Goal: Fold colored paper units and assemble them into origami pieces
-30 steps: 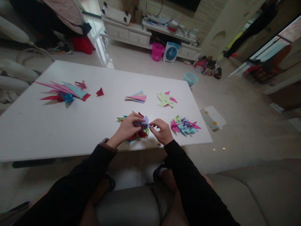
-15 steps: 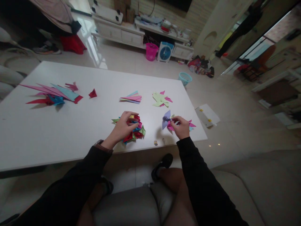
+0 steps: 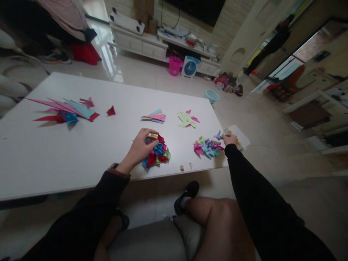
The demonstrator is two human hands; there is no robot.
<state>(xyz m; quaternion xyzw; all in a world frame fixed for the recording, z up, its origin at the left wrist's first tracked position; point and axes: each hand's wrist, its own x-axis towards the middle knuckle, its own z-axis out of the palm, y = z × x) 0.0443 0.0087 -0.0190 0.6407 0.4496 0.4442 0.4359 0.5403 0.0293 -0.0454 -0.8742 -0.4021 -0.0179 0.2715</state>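
My left hand (image 3: 141, 148) is curved over a pile of red, blue, yellow and green origami pieces (image 3: 157, 156), thumb and fingers apart; its fingertips are at the top of the pile, and I see nothing held in them. At the table's right end, my right hand (image 3: 230, 139) pinches a small purple origami piece (image 3: 218, 135). Just beneath and left of it lies a second pile of origami pieces (image 3: 208, 148) in purple, teal, pink and pale green. Several pale green and pink origami pieces (image 3: 187, 119) lie farther back.
The white table (image 3: 89, 156) also bears a fan of folded paper strips (image 3: 154, 116), a small red folded piece (image 3: 111, 111) and long pointed papers (image 3: 62, 108). Two tiny items, one a small figure (image 3: 182, 168), lie near the front edge. Beyond stand a blue basket (image 3: 212, 95) and a pink bin (image 3: 175, 66).
My right hand has moved right with the purple origami piece, from over the right pile to its far side. My left hand stays at the left pile. The view has shifted slightly.
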